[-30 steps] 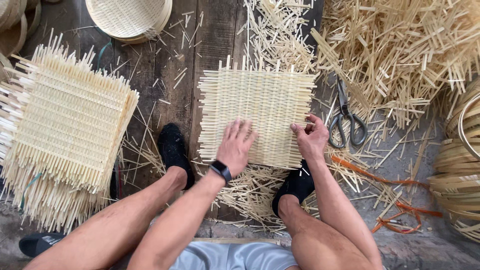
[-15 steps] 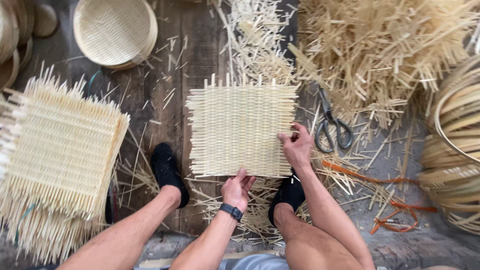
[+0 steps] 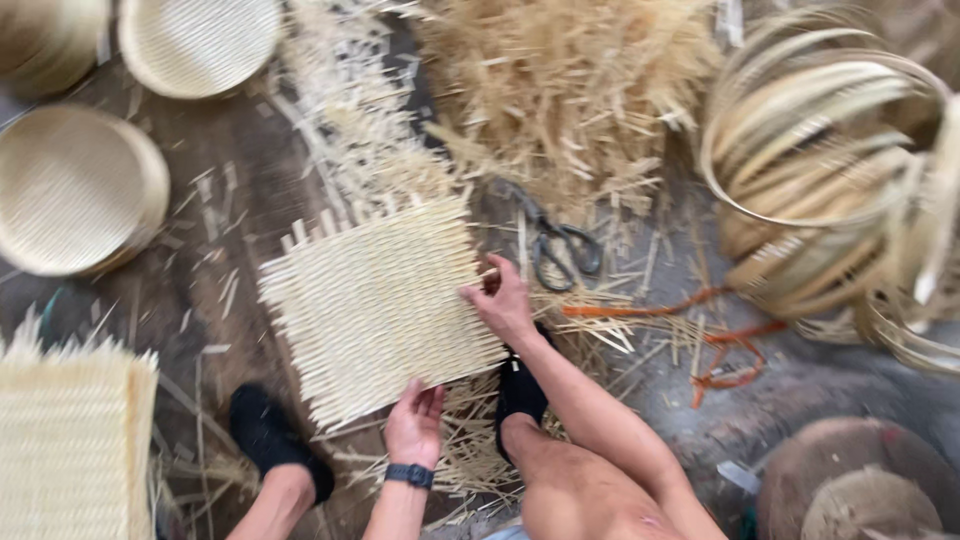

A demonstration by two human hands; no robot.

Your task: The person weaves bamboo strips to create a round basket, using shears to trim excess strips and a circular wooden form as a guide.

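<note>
Mat (image 3: 380, 305) now turned, tilted leftward

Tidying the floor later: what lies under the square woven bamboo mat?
Under the square woven bamboo mat, loose pale bamboo slivers stick out at its near edge, over dark wooden planks. Whatever lies beneath its middle is covered.

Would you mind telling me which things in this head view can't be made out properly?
- Stack of mats: cut off by the left and bottom edges.
- Bamboo hoops: blurred, run off the right edge.
- Right shoe: mostly hidden behind the right forearm.
- Left hand: fingertips under the woven mat edge, grip unclear.
- Right hand: at the mat's right edge; fingertips blurred.
- Scissors: blades partly buried in bamboo strips.
</note>
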